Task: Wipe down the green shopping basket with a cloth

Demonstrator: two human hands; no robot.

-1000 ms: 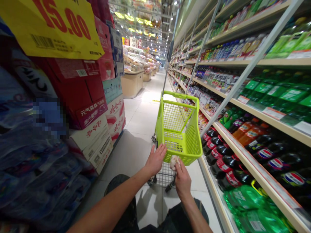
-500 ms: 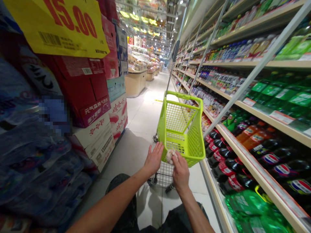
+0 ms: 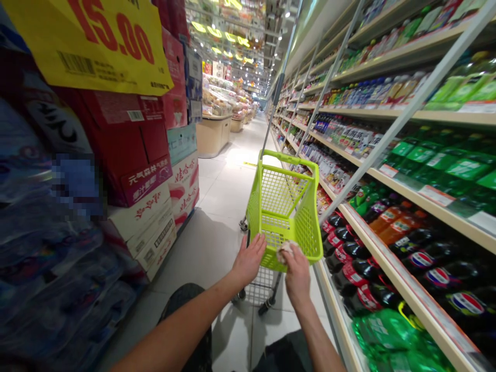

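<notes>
A lime-green shopping cart basket [image 3: 314, 217] stands in front of me on a wheeled metal frame [image 3: 260, 290]. My left hand [image 3: 251, 258] rests against the near left corner of the basket, its fingers stretched out. In my right hand [image 3: 297, 271] is a crumpled, whitish cloth [image 3: 285, 249], pinched at the basket's near rim. The fingers partly cover the cloth. Through the basket's openings I see its slatted bottom, with no goods on it.
Shelves of drinks line the right side, with cola bottles [image 3: 430, 279] and green soda bottles [image 3: 382, 330] low down. Stacked cartons [image 3: 124, 134] and wrapped water packs [image 3: 58, 268] stand on the left, under a yellow price sign [image 3: 96, 46]. The tiled aisle [image 3: 217, 201] runs ahead between them.
My right hand has moved right along the near rim with the cloth. My left hand stays at the near left corner. The view has shifted slightly, and the cart appears a little further left.
</notes>
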